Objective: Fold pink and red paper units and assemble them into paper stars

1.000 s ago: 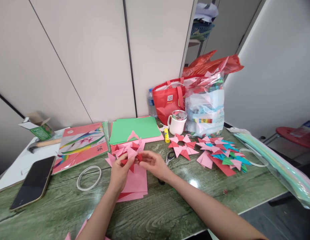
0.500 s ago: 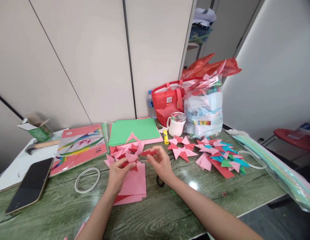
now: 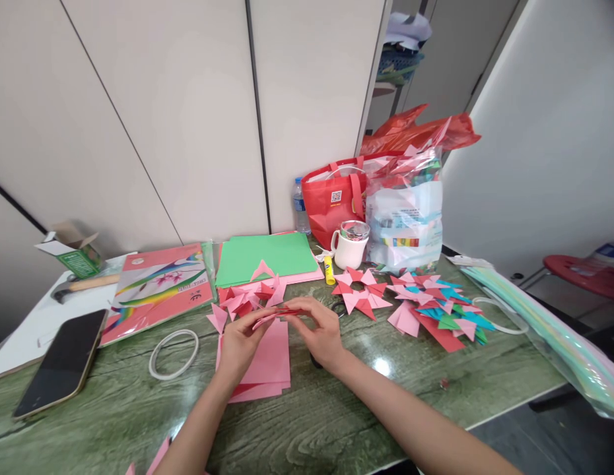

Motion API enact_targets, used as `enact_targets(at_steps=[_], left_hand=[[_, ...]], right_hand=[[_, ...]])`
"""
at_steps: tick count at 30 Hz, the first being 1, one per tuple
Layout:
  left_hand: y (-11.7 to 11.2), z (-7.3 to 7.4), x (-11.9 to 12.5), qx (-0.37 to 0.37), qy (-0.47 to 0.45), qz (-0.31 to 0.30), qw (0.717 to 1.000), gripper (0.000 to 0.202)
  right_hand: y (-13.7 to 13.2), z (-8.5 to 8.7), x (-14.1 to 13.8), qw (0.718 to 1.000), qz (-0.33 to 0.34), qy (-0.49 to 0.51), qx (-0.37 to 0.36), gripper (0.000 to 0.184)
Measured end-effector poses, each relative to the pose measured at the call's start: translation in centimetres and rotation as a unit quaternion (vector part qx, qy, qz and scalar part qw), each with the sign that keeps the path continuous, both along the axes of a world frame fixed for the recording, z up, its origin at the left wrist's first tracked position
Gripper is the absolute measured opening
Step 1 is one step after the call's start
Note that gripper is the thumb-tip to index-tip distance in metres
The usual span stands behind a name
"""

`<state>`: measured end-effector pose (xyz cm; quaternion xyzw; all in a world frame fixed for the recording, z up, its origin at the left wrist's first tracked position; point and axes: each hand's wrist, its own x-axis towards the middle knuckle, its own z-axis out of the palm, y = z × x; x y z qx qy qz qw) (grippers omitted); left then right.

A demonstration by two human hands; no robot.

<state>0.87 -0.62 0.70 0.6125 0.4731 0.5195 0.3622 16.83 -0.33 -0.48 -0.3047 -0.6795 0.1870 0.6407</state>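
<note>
Head view, our only one: we note both bare hands meeting over the middle of the table (image 3: 297, 429), with a small piece of folded paper (image 3: 267, 318), pink with red at its right end, held up between them. The left hand (image 3: 239, 340) pinches its left end, thumb against fingers; the right hand (image 3: 323, 333) has fingertips over the red end and thumb beneath, also gripping. Whether this is one piece or two pressed together, we cannot tell. Below and nearer lies a stack of pink sheets (image 3: 265, 363); just beyond, a heap of pink and red folded pieces (image 3: 247, 297). To the right sit a red-and-pink star ring (image 3: 369, 301) and a yellow glue stick (image 3: 329, 271); a dark scissor handle (image 3: 315, 361) shows partly behind the right hand. On handling, we judge the paper nearly weightless, crisp along its folds, softer at single layers, little inclined to slip, yet easily creased or torn at the points. Best hold, in our view: a light fingertip pinch on the thick, layered edges, sparing the thin tips.
</note>
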Motion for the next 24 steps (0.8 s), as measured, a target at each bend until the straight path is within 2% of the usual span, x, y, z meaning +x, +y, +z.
enact_targets(at_steps=[3, 8, 24], left_hand=[[0.2, -0.6, -0.2, 0.026, 0.031, 0.006, 0.999, 0.020], [0.4, -1.3, -0.6, 0.061, 0.072, 0.010, 0.996, 0.020], [0.3, -1.1, -0.6, 0.073, 0.088, 0.024, 0.993, 0.019]], right_hand=[[0.1, 0.0, 0.1, 0.999, -0.021, -0.008, 0.036, 0.013], [0.2, 0.0, 0.1, 0.997, -0.018, -0.032, 0.071, 0.015], [0.3, -0.2, 0.1, 0.996, -0.021, -0.048, 0.076, 0.014]])
